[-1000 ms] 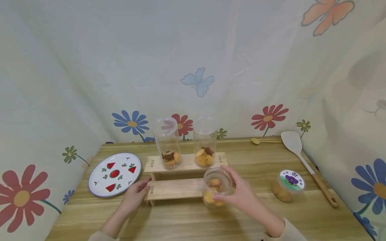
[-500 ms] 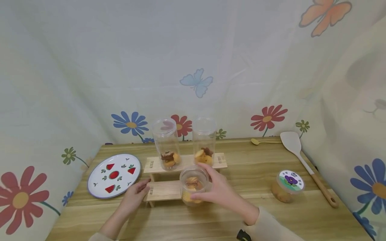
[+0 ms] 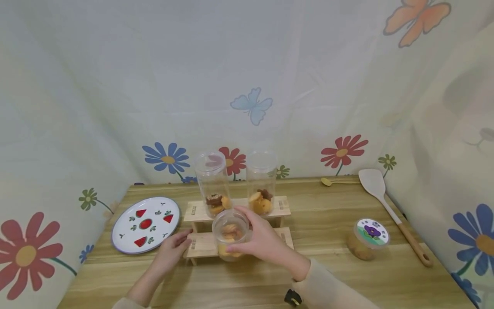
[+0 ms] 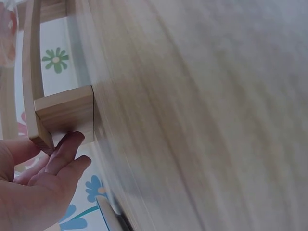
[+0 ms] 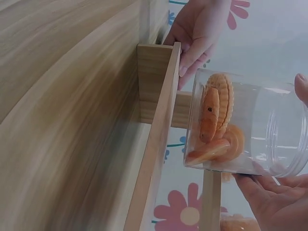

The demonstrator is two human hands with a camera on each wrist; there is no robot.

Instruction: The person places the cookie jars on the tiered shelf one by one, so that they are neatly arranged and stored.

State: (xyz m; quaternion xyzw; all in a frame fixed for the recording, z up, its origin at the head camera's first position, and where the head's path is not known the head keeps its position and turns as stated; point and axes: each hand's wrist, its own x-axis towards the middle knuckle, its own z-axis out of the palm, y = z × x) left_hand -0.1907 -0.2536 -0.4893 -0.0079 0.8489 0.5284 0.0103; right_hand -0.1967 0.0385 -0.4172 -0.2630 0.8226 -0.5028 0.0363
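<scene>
A clear jar of cookies (image 3: 230,235) is in my right hand (image 3: 266,242), thumb and fingers round its upper part, over the lower step of a wooden two-step stand (image 3: 202,245). In the right wrist view a narrow gap shows between the jar's base (image 5: 211,130) and the step's board (image 5: 156,139). My left hand (image 3: 171,251) pinches the left end of that lower step; the left wrist view shows the thumb and fingers (image 4: 67,156) at its corner. Two tall clear jars with cookies (image 3: 218,201) (image 3: 262,201) stand on the upper step.
A white plate with watermelon pictures (image 3: 154,214) lies left of the stand. To the right are a lidded tub (image 3: 366,240), a white spatula with a wooden handle (image 3: 386,197) and a small yellow spoon (image 3: 328,181). A patterned cloth (image 3: 247,64) hangs behind the table.
My right hand has carried the jar left along the lower step, from its right end to left of its middle. The left hand has stayed at the step's left end.
</scene>
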